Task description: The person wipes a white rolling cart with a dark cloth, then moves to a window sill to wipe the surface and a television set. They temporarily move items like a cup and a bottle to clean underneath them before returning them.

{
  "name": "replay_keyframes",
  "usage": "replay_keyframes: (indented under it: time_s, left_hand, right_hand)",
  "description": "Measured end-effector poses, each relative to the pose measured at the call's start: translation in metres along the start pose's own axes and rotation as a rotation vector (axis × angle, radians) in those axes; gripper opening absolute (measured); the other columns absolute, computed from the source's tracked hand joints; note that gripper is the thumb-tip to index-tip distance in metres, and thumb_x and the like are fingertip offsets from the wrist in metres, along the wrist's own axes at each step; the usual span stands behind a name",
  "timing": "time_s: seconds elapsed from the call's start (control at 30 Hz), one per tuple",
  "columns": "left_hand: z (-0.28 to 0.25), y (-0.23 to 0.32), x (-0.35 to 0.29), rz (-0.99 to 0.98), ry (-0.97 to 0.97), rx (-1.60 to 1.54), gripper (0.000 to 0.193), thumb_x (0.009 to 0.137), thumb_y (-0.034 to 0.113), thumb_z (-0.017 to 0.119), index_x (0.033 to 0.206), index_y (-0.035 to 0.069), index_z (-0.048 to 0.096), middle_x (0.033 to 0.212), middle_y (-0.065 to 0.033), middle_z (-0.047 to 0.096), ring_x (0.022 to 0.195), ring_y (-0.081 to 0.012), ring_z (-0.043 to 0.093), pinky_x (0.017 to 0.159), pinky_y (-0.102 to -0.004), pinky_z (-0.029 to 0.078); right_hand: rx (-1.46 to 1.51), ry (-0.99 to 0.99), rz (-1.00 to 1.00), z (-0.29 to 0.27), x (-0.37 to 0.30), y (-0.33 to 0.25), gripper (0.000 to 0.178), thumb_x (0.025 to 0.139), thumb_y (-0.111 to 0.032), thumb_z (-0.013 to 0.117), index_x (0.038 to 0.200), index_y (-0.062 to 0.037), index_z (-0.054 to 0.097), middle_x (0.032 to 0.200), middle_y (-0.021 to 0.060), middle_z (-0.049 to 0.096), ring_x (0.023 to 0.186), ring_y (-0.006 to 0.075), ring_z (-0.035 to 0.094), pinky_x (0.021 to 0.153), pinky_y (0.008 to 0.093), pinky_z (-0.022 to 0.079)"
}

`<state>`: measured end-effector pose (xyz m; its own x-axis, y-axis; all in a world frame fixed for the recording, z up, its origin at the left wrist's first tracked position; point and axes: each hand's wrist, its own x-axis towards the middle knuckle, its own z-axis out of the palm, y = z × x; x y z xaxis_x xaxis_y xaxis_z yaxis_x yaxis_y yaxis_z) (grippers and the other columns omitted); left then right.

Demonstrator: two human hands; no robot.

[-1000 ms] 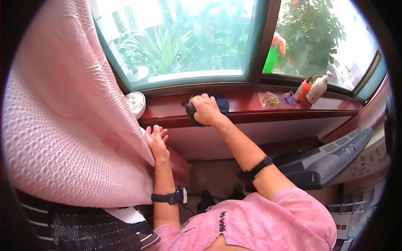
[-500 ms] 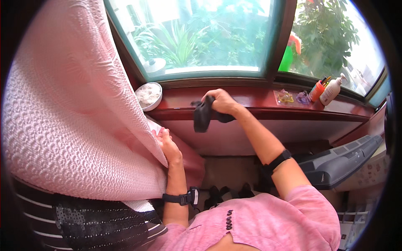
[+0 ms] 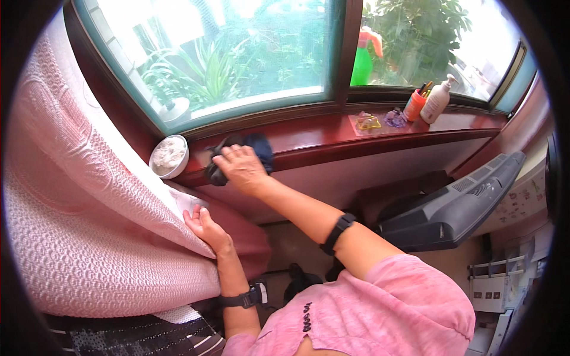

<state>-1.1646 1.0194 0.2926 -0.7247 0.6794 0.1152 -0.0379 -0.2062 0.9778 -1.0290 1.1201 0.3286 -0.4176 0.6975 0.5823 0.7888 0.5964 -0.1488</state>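
Observation:
My right hand (image 3: 244, 169) presses a dark cloth (image 3: 259, 148) onto the red-brown windowsill (image 3: 303, 134), toward its left part. The cloth lies bunched beneath the palm and shows on both sides of the fingers. Close to its left stands a white bowl (image 3: 168, 156) with whitish, lumpy contents. My left hand (image 3: 205, 228) rests against the edge of a pink textured curtain (image 3: 119, 231), palm up, its fingers apart and slightly curled. The curtain hangs to the left of that hand.
Farther right on the sill are a small clear packet (image 3: 367, 124), a purple item (image 3: 395, 118), an orange cup (image 3: 414, 105) with pens and a white pump bottle (image 3: 437, 102). A black appliance (image 3: 451, 204) juts in at right. Window panes (image 3: 237, 65) rise behind the sill.
My right hand has come down and left, setting the dangling dark cloth on the sill near the bowl. The view has shifted to the right; my left hand stays by the curtain.

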Motion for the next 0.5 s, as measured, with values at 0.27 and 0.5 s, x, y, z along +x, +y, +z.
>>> replay_keyframes:
  time_s: [0.27, 0.5]
  left_hand:
    - [0.001, 0.005, -0.005, -0.053, -0.062, -0.020, 0.057, 0.095, 0.009, 0.048, 0.145, -0.005, 0.023, 0.127, -0.0194, 0.048, 0.116, -0.0255, 0.048, 0.104, -0.0357, 0.034]
    - [-0.027, 0.004, 0.005, 0.016, 0.069, -0.038, 0.054, 0.096, 0.014, 0.050, 0.144, 0.002, 0.029, 0.133, -0.0115, 0.050, 0.113, -0.0202, 0.050, 0.093, -0.0358, 0.037]
  right_hand:
    - [-0.202, 0.292, 0.124, -0.070, -0.123, 0.088, 0.036, 0.081, -0.009, 0.055, 0.116, -0.0064, 0.062, 0.117, 0.0164, 0.056, 0.115, 0.0330, 0.052, 0.097, 0.0451, 0.040]
    - [-0.187, 0.340, 0.118, -0.063, -0.120, 0.082, 0.037, 0.074, -0.001, 0.056, 0.110, -0.0056, 0.063, 0.113, 0.0155, 0.057, 0.109, 0.0349, 0.053, 0.093, 0.0439, 0.041]
